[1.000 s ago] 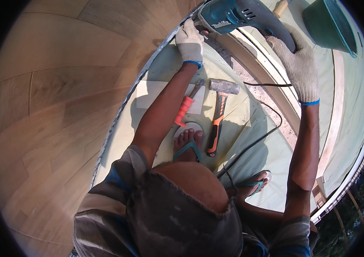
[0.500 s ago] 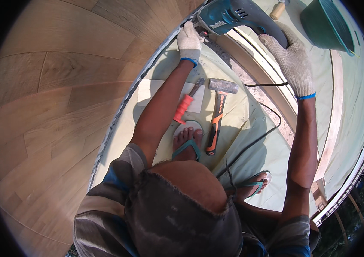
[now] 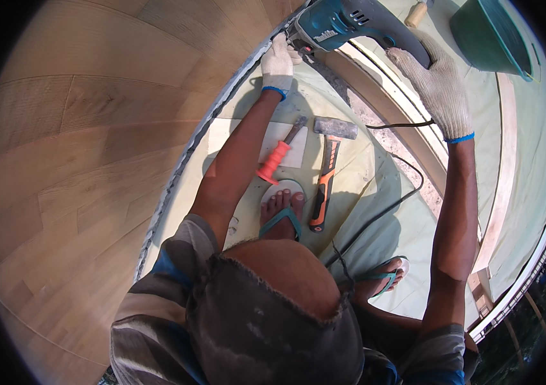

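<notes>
The gloved fingers of the right hand [image 3: 440, 83] were closed round the rear handle of the blue-green power tool [image 3: 334, 25], thumb along the near side, probably to bear its weight and control it from behind. The left hand [image 3: 277, 61] had its fingers curled at the tool's front end, seemingly to steady it; whether they were clamped on it I could not tell. The tool lay across the top of the view, its nose by the ragged grey edge of the wood-patterned surface [image 3: 93, 160]. A black cord [image 3: 375, 218] trailed below, slack enough, it seemed, to leave room for movement. The hammer [image 3: 327, 173] and the red-gripped chisel [image 3: 276, 157] lay near the forward foot [image 3: 280, 208], presumably for easy reach. Farther right stood the green bucket [image 3: 488, 35], tilted in view, near a wooden handle [image 3: 416, 14]. Compared with a second earlier, the left forearm had shifted leftward, baring more of the chisel's grip, and the tool's handle and right hand sat slightly farther left in view.
</notes>
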The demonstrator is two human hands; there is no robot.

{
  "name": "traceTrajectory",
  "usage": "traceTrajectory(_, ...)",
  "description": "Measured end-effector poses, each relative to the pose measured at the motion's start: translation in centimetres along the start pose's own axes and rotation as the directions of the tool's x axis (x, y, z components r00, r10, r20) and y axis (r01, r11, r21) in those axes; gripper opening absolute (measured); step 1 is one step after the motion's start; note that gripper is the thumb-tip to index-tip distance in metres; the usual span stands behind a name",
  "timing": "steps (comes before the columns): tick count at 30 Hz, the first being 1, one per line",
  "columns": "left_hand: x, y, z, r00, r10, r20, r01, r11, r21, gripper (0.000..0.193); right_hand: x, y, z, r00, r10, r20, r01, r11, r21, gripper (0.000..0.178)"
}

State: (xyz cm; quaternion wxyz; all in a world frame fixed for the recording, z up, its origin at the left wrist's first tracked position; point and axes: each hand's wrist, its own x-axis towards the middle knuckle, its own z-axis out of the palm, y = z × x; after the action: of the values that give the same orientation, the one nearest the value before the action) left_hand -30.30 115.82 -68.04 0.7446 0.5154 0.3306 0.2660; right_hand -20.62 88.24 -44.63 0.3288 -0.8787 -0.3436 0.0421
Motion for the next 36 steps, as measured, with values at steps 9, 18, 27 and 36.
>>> traceTrajectory(9,-0.2,-0.3,0.1,0.996,0.087,-0.029,-0.088,0.996,-0.025,0.042,-0.8,-0.7,0.9,0.999,0.018,-0.051,-0.016,0.999,0.04,0.065)
traceTrajectory(18,-2.0,0.2,1.0,0.961,0.201,-0.19,-0.201,0.979,0.016,0.043,-0.3,-0.1,0.9,0.998,0.013,-0.066,-0.011,0.999,0.037,0.065)
traceTrajectory(27,-10.8,2.3,1.3,0.998,-0.06,0.031,0.052,0.977,0.205,0.045,0.1,0.9,0.1,1.0,0.001,-0.023,0.0,1.0,0.03,0.066)
traceTrajectory(36,-10.8,-0.3,-0.1,0.968,0.163,0.191,-0.249,0.728,0.639,0.05,0.2,-1.5,-0.3,0.987,0.046,0.151,-0.047,0.999,0.001,0.07)
